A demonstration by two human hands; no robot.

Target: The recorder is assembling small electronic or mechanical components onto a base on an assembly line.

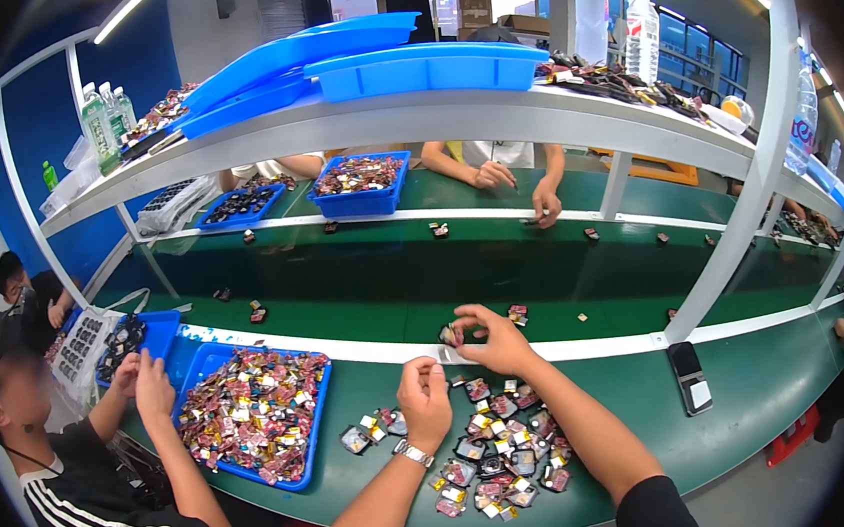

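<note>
My right hand [489, 338] is raised at the white edge of the green conveyor belt [394, 286], pinching a small dark and red part [450, 334] between its fingertips. My left hand [424, 399], with a watch on the wrist, is curled into a fist just below it; whether it holds anything is hidden. A pile of small flat dark, red and yellow parts [499, 452] lies on the green bench below both hands.
A blue tray [309, 444] heaped with the same parts sits left of my hands. A person in black works at my left. Loose parts dot the belt. A phone [691, 377] lies at right. Another person's hands [515, 183] work across the belt.
</note>
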